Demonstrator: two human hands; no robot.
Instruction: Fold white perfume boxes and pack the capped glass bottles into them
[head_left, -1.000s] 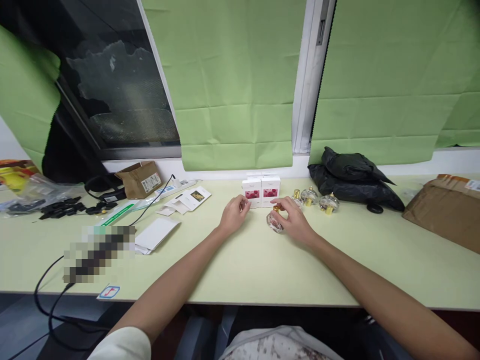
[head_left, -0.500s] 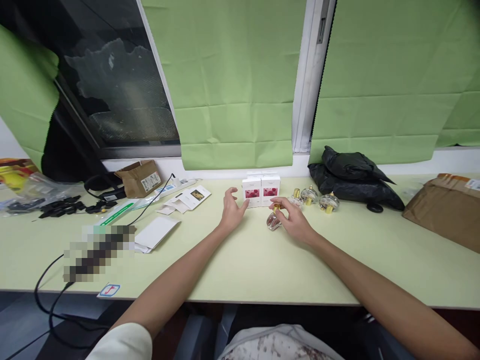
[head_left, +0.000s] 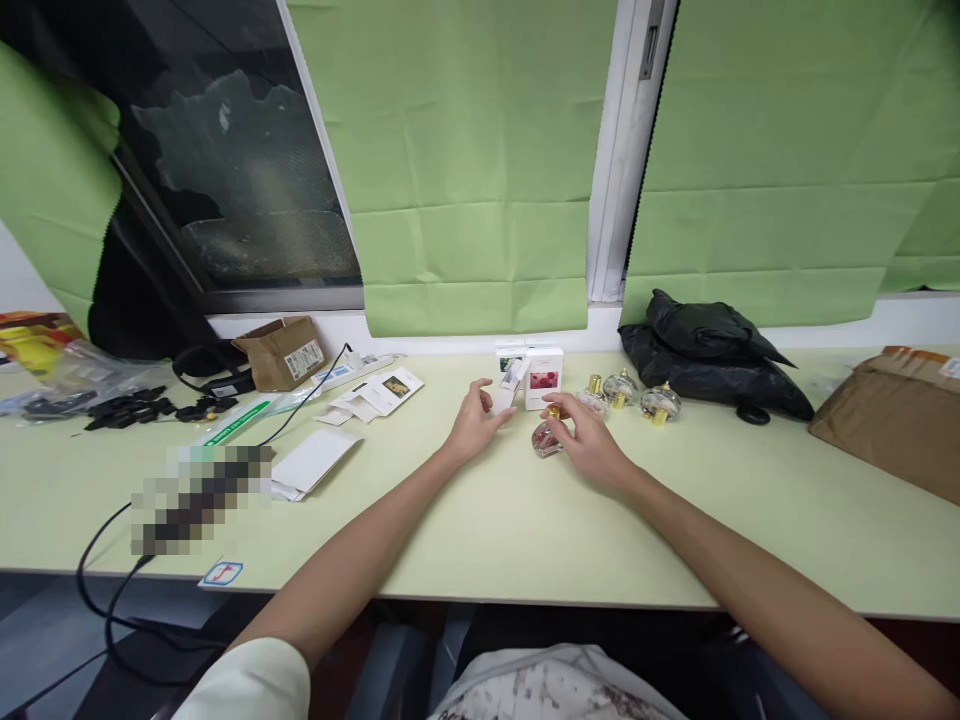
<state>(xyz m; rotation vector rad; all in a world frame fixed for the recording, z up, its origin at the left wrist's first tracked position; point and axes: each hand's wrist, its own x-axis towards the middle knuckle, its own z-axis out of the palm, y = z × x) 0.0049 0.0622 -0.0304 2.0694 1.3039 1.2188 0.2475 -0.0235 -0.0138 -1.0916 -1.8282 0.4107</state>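
My left hand [head_left: 477,424] grips a small white box [head_left: 513,377], which is tilted with one side turned toward me. Under the fingers of my right hand [head_left: 594,442] is a clear glass perfume bottle [head_left: 545,441] with a gold cap, held by its neck just above the table. Upright behind the bottle stands another white box [head_left: 544,383] with a pink-red picture, and more boxes [head_left: 510,351] are partly hidden at its back. To the right of these, several perfume bottles [head_left: 661,404] with gold caps are on the table.
Flattened white cartons [head_left: 319,462] and leaflets [head_left: 379,395] lie at left, near a brown cardboard box [head_left: 279,358] and black cables [head_left: 94,590]. Black plastic bags [head_left: 709,365] and a brown parcel [head_left: 892,425] occupy the right side of the table [head_left: 480,540].
My left hand has closed on the left white box and tipped it away from its neighbour, uncovering a box behind. My right hand stays on the perfume bottle.
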